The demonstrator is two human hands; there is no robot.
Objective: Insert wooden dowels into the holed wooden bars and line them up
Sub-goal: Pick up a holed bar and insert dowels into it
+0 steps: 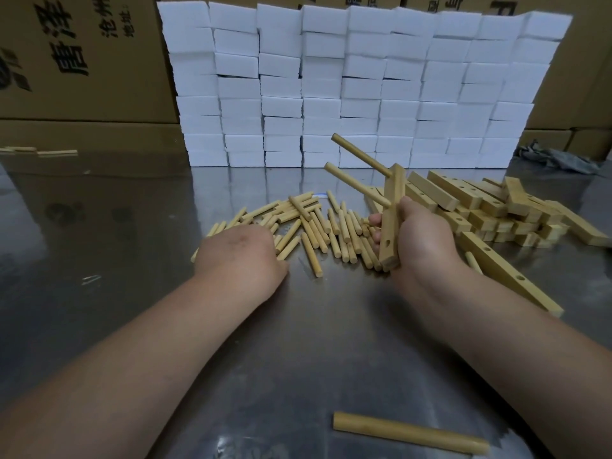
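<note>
1. A holed bar (pixel 392 207) is held nearly upright by the right hand (pixel 417 240), whose fingers and thumb are curled closed around its lower half.
2. Above the grip, an upper dowel (pixel 362 156) and a lower dowel (pixel 358 185) are already seated in the bar and jut out up and to the left.
3. Just below the grip, an empty hole (pixel 387 242) is seen near the bar's bottom end, so this bar is judged partly filled.
4. Left of the grip, loose dowels (pixel 331 226) are scattered on the steel table (pixel 132 210). The left hand (pixel 241 256) is laid over their near edge, back up. Its fingers are hidden, so it cannot be told whether a dowel is held.
5. Right of and beyond the grip, a heap of bars (pixel 490 207) is piled with holes unfilled. A single bar (pixel 506 273) lies just beside the right wrist.
6. No lined-up row of finished bars is seen. Most of the work is judged still to be done.
7. A thicker rod (pixel 410 433) lies well below the grip, and white blocks (pixel 364 84) are stacked beyond it.
</note>
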